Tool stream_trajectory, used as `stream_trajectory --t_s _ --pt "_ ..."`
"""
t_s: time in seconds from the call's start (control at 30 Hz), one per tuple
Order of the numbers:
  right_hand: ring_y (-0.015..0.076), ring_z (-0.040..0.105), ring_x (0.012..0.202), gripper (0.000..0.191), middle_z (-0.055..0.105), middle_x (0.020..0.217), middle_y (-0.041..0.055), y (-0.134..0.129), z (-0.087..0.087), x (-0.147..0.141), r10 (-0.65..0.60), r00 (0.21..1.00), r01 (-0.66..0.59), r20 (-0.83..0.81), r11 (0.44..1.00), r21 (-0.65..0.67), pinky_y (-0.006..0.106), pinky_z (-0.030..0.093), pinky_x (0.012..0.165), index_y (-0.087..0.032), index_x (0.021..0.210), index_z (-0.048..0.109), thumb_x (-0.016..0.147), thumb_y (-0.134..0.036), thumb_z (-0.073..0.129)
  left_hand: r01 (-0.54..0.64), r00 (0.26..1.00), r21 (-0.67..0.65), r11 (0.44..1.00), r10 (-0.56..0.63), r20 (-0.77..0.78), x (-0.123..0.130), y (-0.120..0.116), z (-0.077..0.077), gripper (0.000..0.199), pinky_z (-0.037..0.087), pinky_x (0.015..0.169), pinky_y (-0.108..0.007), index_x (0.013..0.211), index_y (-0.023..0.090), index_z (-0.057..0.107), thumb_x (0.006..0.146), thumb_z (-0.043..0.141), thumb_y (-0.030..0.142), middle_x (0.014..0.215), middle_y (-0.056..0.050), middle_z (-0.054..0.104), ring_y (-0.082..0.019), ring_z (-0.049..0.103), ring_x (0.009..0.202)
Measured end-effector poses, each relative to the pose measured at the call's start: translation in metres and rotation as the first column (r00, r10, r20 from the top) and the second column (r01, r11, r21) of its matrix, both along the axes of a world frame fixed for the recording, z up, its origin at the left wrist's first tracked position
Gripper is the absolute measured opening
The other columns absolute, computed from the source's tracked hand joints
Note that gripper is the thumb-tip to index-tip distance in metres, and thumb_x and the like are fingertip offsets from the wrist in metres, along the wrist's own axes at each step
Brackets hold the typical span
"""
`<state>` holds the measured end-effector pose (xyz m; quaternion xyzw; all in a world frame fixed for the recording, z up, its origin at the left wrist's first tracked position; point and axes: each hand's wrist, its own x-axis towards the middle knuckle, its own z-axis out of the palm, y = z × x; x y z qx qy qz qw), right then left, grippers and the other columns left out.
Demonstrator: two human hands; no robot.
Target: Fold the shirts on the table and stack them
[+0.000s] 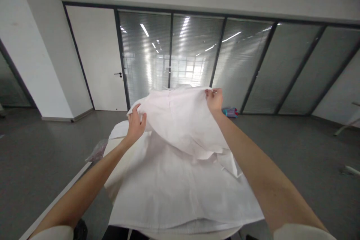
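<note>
A large white garment lies spread out in front of me, its lower edge toward my body. Its upper layer is lifted at the far side and hangs in loose folds, with a seam down its middle. My right hand pinches the raised far right corner between thumb and fingers. At the far left edge, my left hand has hold of the cloth, thumb toward me; part of its grip is hidden. A thin strip and a loose flap of the garment dangle near my right forearm. Which kind of garment it is, I cannot tell.
Under the garment shows a cream-coloured padded surface at the left. A clear plastic bag lies beyond it. A blue and purple bundle sits on the floor by the glass partition. A white door stands far left.
</note>
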<state>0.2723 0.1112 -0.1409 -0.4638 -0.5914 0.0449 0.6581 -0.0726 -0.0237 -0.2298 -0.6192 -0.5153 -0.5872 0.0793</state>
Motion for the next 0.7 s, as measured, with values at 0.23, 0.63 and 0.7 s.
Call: stream_trajectory --t_s 0.23,0.63,0.7 --pt "0.0223 0.064 0.101 0.023 0.061 0.109 0.0102 -0.024 0.084 0.021 -0.102 0.993 0.12 -0.066 0.916 0.384 0.042 0.049 0.094 -0.02 0.117 0.042 0.098 -0.033 0.043 -0.181 0.945 0.364 0.914 0.264 -0.192 0.024 0.012 0.124 0.058 -0.008 0.12 -0.062 0.149 0.013 0.035 0.1 0.041 0.044 0.15 -0.021 0.046 -0.034 0.028 0.149" --pt "0.0306 0.003 0.152 0.072 0.011 0.163 0.0219 -0.144 0.209 0.007 -0.506 0.861 0.415 0.055 0.76 0.5 0.053 -0.001 0.121 -0.001 0.154 0.006 0.099 -0.038 0.032 -0.29 0.899 0.673 0.68 0.435 -0.053 0.055 -0.101 0.271 0.066 -0.018 0.122 -0.055 0.157 0.019 0.029 0.095 0.052 0.023 0.141 -0.003 0.052 -0.027 0.032 0.142" --pt "0.0314 -0.001 0.152 0.07 0.009 0.165 0.0165 -0.16 0.216 0.005 -0.56 0.822 0.459 0.099 0.756 0.467 0.054 -0.004 0.12 -0.006 0.156 0.005 0.099 -0.038 0.032 -0.307 0.857 0.691 0.654 0.506 -0.098 0.053 -0.108 0.277 0.073 -0.014 0.124 -0.056 0.158 0.02 0.024 0.092 0.054 0.02 0.139 -0.003 0.051 -0.028 0.033 0.141"
